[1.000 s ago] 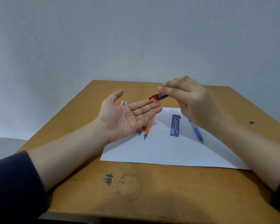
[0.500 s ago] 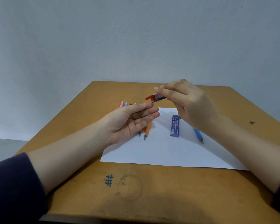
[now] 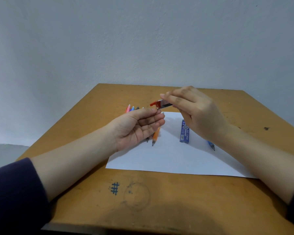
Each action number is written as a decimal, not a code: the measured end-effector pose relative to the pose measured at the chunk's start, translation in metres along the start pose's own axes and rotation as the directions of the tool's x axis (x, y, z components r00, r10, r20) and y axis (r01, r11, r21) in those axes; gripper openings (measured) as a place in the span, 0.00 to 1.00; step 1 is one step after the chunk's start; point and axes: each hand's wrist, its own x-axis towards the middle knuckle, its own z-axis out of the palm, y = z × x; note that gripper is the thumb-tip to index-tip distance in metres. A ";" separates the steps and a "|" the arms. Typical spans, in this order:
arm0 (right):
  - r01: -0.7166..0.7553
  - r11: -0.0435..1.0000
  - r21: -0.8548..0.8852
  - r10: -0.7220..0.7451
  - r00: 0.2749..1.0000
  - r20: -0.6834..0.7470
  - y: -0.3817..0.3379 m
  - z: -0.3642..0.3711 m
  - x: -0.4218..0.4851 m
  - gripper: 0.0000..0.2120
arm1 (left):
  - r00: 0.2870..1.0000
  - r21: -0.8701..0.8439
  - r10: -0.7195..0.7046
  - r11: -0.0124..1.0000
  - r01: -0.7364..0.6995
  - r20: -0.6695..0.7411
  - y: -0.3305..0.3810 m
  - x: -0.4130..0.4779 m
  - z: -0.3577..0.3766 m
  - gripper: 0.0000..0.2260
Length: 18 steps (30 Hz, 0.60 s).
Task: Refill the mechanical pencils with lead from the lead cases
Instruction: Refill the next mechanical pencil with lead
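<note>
My right hand point(image 3: 199, 116) pinches a clear lead case with a red cap point(image 3: 161, 104), held level above the table with the cap pointing left. My left hand point(image 3: 136, 129) is palm-up just below the cap, fingers curled and thumb pressed to the forefinger; nothing shows between them. A blue lead case point(image 3: 184, 132) lies on the white paper point(image 3: 168, 158). An orange mechanical pencil point(image 3: 155, 136) sticks out from under my left hand, and several pencil ends point(image 3: 131, 108) show behind it. Under my right wrist lies a blue pencil point(image 3: 210, 144).
The wooden table point(image 3: 159, 200) carries a pen-drawn hash mark point(image 3: 115, 188) and a faint circle near its front edge. A grey wall stands right behind the table. The table's left and right edges are close to my forearms.
My left hand went from a flat open palm to curled fingers with the thumb closed on them. The right hand with the red-capped case moved slightly left, over the left fingertips.
</note>
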 end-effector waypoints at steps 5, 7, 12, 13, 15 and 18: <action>0.005 1.000 0.008 -0.005 1.000 -0.006 -0.001 0.001 0.000 0.16 | 0.999 0.019 0.025 1.000 -0.024 -0.036 -0.001 -0.002 0.002 0.05; 0.014 1.000 -0.004 -0.014 1.000 -0.002 -0.001 0.001 0.000 0.16 | 0.998 0.022 0.032 0.999 -0.031 -0.052 -0.001 -0.002 0.002 0.04; 0.026 0.999 -0.025 -0.026 1.000 -0.006 -0.001 0.000 0.000 0.16 | 0.997 0.040 0.038 0.999 -0.035 -0.070 0.000 -0.002 0.002 0.04; 0.025 0.999 -0.029 -0.025 1.000 -0.010 0.000 0.000 0.000 0.17 | 0.997 0.040 0.039 0.999 -0.037 -0.073 0.000 -0.003 0.002 0.04; 0.022 0.999 -0.042 -0.023 1.000 -0.018 0.002 -0.001 0.000 0.17 | 0.996 0.037 0.045 0.998 -0.042 -0.079 0.000 -0.003 0.003 0.04; 0.010 0.998 -0.058 -0.012 0.999 -0.035 0.006 -0.002 0.000 0.18 | 0.995 0.032 0.050 0.998 -0.048 -0.085 0.001 -0.003 0.002 0.04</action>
